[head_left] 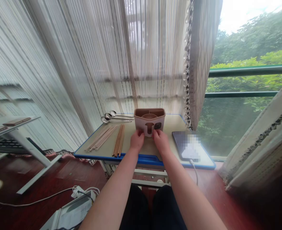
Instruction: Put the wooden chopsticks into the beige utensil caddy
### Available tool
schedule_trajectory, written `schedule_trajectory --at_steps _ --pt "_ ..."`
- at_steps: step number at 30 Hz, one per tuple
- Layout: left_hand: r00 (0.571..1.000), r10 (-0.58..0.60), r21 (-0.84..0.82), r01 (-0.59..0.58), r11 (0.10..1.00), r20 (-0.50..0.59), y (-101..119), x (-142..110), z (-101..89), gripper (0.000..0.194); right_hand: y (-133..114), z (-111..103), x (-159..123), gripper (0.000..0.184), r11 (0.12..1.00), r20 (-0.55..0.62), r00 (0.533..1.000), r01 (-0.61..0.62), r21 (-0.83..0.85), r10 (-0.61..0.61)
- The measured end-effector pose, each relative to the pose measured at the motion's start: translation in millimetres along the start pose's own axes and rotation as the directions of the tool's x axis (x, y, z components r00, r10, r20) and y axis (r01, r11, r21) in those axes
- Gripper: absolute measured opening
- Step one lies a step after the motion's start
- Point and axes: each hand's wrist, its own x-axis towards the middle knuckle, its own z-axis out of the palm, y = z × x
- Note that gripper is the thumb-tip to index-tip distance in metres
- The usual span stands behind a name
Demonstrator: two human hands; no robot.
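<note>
A pale utensil holder [142,124] with a brown inside and several compartments stands upright near the back middle of the small table. My left hand [137,139] grips its lower left front, and my right hand [160,138] grips the lower right front, on either side of a notch in the front wall. The fingertips are partly hidden against the holder. To the left lie several brown chopsticks [118,140] and a spread of paler chopsticks [102,138]. Behind them are several metal ladles [118,119], their bowls pointing left.
The table [145,150] has a raised blue edge. On its right lies a tablet [180,145], partly blurred out, with a white cable [195,172] hanging off the front. Curtains [121,57] hang just behind. A white box [69,212] and power strip stand on the floor at left.
</note>
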Motion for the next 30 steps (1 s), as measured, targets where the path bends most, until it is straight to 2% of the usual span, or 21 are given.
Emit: schedule_trajectory --at_steps 14,22,26,28,30 --pt "1.0 -0.015 -0.013 0.014 1.0 -0.016 -1 -1 -0.1 0.016 9 4 3 0.034 0.998 -0.034 0.999 0.009 0.056 -0.007" --pt "0.999 0.011 -0.054 -0.013 0.998 -0.037 -1 -1 -0.8 0.018 0 0 0 0.033 1.0 -0.003 1.0 -0.004 0.006 0.004" --pt "0.992 0.027 -0.154 -0.047 0.987 -0.127 3 -3 -3.0 0.025 -4 -3 1 0.03 0.998 -0.133 0.991 0.035 0.049 -0.028" --pt "0.993 -0.006 -0.226 -0.021 0.974 -0.118 4 -4 -2.7 0.028 -4 -3 2 0.031 0.995 -0.232 0.971 0.07 0.077 -0.05" --pt "0.996 -0.033 -0.286 0.009 0.958 -0.078 4 -4 -1.4 0.031 -3 -3 3 0.032 0.99 -0.27 0.96 0.106 0.091 -0.078"
